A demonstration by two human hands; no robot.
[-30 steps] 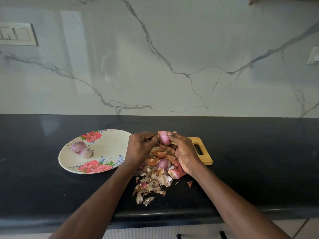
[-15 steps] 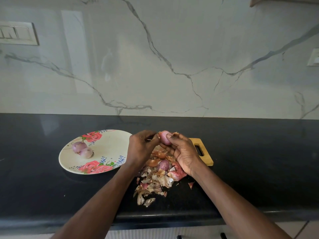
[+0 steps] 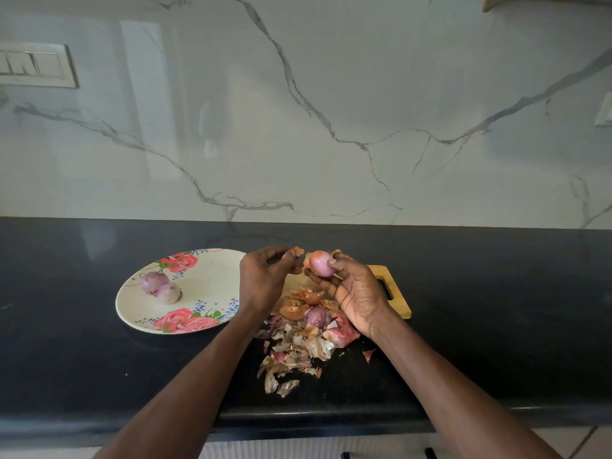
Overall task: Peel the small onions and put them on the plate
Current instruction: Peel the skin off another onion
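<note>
the right hand (image 3: 356, 293) grips a half-peeled small onion (image 3: 320, 264) above the skin pile (image 3: 298, 339), while the left hand (image 3: 263, 279) at its 9 o'clock pinches a torn skin flake (image 3: 297, 251). two peeled onions (image 3: 160, 287) lie on the floral plate (image 3: 205, 289), further toward 9 o'clock.

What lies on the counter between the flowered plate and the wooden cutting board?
In the head view, a heap of onion skins with one small onion in it lies between the plate and the cutting board.
</note>
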